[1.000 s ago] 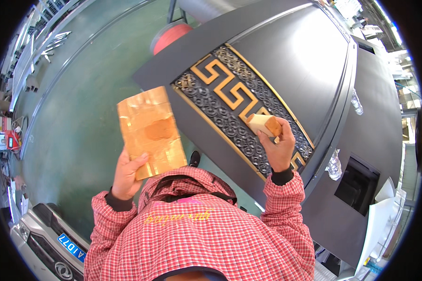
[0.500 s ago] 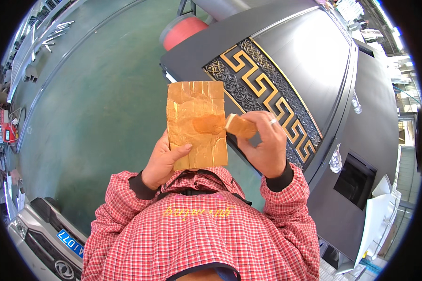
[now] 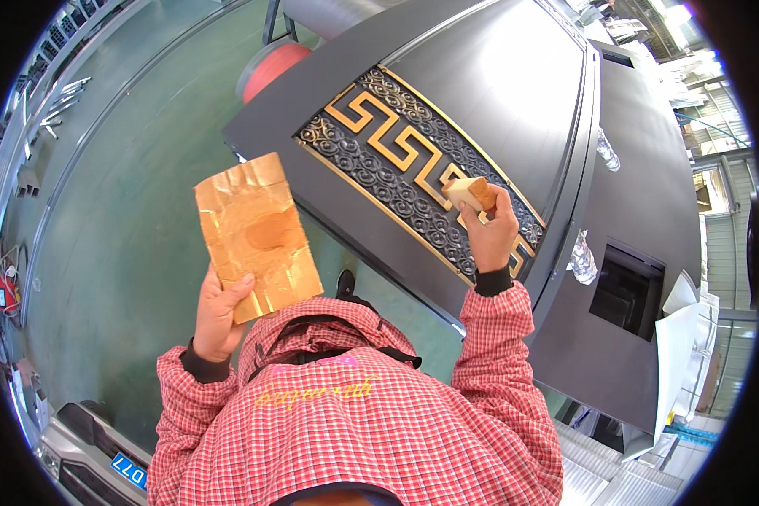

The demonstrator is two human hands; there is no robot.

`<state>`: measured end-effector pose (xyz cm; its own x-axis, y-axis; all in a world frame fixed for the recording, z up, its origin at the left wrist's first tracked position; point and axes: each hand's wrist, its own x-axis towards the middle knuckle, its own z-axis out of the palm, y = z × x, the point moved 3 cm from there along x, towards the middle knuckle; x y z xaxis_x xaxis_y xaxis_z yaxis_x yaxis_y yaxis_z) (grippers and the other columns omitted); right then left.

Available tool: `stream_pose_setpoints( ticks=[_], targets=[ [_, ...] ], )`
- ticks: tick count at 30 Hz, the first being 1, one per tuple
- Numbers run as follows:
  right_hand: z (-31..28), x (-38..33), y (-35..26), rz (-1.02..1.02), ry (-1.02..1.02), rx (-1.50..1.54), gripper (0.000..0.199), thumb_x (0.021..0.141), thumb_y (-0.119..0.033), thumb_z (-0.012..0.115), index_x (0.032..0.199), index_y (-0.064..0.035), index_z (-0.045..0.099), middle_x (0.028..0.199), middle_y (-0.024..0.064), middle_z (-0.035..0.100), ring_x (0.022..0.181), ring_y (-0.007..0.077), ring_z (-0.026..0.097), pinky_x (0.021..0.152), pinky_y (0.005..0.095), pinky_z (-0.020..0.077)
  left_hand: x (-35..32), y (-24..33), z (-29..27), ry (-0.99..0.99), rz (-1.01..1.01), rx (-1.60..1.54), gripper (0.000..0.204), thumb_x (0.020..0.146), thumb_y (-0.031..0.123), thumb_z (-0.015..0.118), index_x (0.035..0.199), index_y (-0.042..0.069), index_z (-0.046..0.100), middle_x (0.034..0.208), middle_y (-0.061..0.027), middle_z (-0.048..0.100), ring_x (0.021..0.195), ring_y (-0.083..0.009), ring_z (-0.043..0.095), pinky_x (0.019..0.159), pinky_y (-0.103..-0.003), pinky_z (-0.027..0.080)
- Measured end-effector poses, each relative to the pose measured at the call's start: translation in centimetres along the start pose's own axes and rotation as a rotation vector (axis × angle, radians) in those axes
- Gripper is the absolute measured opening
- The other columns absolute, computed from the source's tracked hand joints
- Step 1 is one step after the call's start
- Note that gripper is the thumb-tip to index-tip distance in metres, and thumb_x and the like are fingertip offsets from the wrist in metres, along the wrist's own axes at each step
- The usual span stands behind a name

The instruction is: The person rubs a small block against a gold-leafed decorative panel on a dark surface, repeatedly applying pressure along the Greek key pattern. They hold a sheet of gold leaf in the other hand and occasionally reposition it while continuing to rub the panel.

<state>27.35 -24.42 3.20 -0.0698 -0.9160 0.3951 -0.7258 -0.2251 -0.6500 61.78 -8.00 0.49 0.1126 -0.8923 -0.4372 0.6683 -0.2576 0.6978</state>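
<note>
My left hand (image 3: 218,319) grips the lower left edge of a flat, gold-coated piece of cardboard (image 3: 243,201), its thumb on the face. A wet-looking, darker gold patch lies at the middle of the cardboard. In my right hand (image 3: 494,240) is a small sponge block (image 3: 465,194), pale on one face and stained gold-brown elsewhere. The hand is over a decorative band (image 3: 379,181) of black raised scrolls with a gold key pattern and gold borders. Whether the sponge touches the band, I cannot tell.
The band belongs to a large dark grey metal panel (image 3: 472,93). Beyond its far left corner is a red roll (image 3: 274,72). Crumpled clear film (image 3: 582,257) hangs near a rectangular opening (image 3: 628,291) at right. A silver vehicle (image 3: 93,447) stands at lower left on the green floor (image 3: 143,211).
My hands have moved apart. The cardboard has shifted left and tilted, while the sponge has gone from beside it, right and up, over the patterned band. The view has shifted too.
</note>
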Motion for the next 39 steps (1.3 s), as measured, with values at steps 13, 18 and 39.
stream_pose_setpoints(
  ticks=[13, 18, 39],
  targets=[
    [6.5, 1.8, 7.0, -0.121, -0.246, -0.007, 0.039, 0.071, -0.01, 0.076, 0.105, -0.0085, 0.058, 0.097, 0.0117, 0.065, 0.088, 0.0319, 0.063, 0.075, 0.0384, 0.0503, 0.4, -0.1, 3.5, 0.179, 0.064, 0.113, 0.049, 0.093, 0.011, 0.053, 0.137, 0.007, 0.033, 0.121, -0.0115, 0.057, 0.092, -0.0219, 0.068, 0.055, -0.03, 0.061],
    [5.7, 3.3, 6.8, -0.171, -0.134, -0.046, 0.035, 0.072, -0.008, 0.076, 0.102, -0.0094, 0.058, 0.096, 0.0092, 0.065, 0.087, 0.0301, 0.064, 0.072, 0.0362, 0.0508, 0.4, -0.4, 4.4, 0.218, 0.069, 0.111, 0.049, 0.093, 0.011, 0.053, 0.137, 0.007, 0.033, 0.121, -0.0112, 0.057, 0.092, -0.0218, 0.068, 0.054, -0.029, 0.06],
    [5.6, 3.1, 7.1, -0.151, -0.203, -0.014, 0.035, 0.071, -0.008, 0.075, 0.102, -0.008, 0.059, 0.095, 0.0116, 0.065, 0.084, 0.0312, 0.063, 0.072, 0.0383, 0.0507, 1.0, -0.4, 4.4, 0.222, 0.066, 0.099, 0.046, 0.093, 0.007, 0.051, 0.136, 0.008, 0.034, 0.122, -0.0125, 0.057, 0.095, -0.0251, 0.067, 0.058, -0.035, 0.062]
  ],
)
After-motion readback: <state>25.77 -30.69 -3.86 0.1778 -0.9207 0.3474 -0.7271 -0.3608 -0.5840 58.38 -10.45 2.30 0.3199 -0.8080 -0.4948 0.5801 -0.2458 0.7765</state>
